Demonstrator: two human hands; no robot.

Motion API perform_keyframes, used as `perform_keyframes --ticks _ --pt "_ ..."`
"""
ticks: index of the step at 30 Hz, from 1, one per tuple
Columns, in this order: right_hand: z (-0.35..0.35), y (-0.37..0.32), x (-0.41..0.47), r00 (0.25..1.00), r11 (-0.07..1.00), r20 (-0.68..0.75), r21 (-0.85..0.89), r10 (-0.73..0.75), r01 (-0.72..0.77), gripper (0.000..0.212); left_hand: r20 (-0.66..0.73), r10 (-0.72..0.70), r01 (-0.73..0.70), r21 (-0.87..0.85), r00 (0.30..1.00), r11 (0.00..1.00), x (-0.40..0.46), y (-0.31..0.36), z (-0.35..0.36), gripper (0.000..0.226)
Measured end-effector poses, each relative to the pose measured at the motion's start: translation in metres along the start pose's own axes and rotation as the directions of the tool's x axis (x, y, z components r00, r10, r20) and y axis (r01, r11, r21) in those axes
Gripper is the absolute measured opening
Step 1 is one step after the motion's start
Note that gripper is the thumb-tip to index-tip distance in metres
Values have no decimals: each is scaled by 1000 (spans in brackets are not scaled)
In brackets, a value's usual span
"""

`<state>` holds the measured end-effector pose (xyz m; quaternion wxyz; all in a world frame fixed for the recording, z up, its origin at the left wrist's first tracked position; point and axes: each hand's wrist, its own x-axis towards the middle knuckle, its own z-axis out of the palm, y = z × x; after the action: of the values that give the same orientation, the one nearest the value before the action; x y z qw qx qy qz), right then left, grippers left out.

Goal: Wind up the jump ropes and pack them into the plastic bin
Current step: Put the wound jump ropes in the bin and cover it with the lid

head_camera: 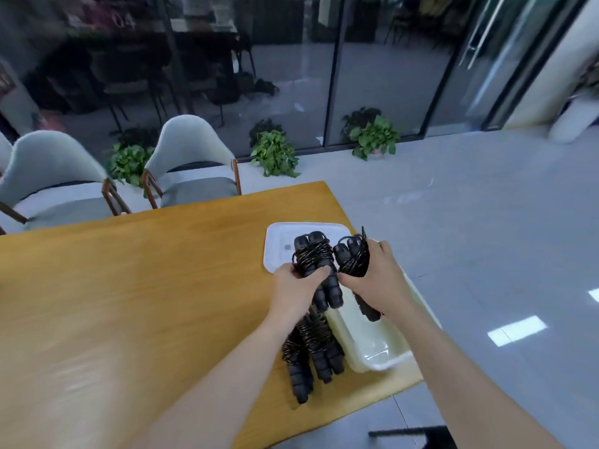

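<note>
Head view: left grip [296, 283] is wrapped round a wound jump rope [316, 267] at its cord-bound middle; right grip [376, 273] clamps a second wound rope [353, 259] the same way. Both bundles hover over the far end of the plastic bin [376, 348], beside its lid [278, 244]. Two more wound ropes [311, 354] lie on the desk [129, 286], touching the bin's left wall. Judgement: light, handles stiff with ridged foam, cord springy and prone to unwinding. Hold across the wraps, not the handle ends.
</note>
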<state>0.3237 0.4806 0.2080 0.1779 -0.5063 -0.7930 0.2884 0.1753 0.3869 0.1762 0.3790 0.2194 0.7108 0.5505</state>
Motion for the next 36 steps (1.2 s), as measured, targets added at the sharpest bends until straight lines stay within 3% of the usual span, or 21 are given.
perform_keyframes --ticks 4,10,15,22,25,29,32,36 --pt "-19 41 -1 991 993 47 4 122 -122 51 49 -29 23 120 998 992 3 -2 41 30" --pt "-16 88 -7 981 984 73 23 177 -179 60 115 -38 4 284 993 959 0 -10 74 32" --pt "-7 96 -14 972 971 -4 46 234 -233 61 208 -67 -26 418 976 908 7 -1 81 27" --pt "11 87 -15 927 927 -89 -55 364 -370 67 332 -113 -122 609 936 784 35 22 73 24" --pt "27 85 -16 904 907 -80 89 419 -412 54 398 -103 -202 653 912 730 47 25 69 27" --pt "56 84 -19 834 767 21 381 551 -516 65 506 -54 -357 676 861 645 60 31 69 32" --pt "66 82 -16 768 666 15 486 640 -565 51 568 -41 -453 694 822 559 69 33 77 28" --pt "88 92 -5 679 583 -35 546 733 -602 79 640 -75 -543 703 765 459 82 35 94 27"
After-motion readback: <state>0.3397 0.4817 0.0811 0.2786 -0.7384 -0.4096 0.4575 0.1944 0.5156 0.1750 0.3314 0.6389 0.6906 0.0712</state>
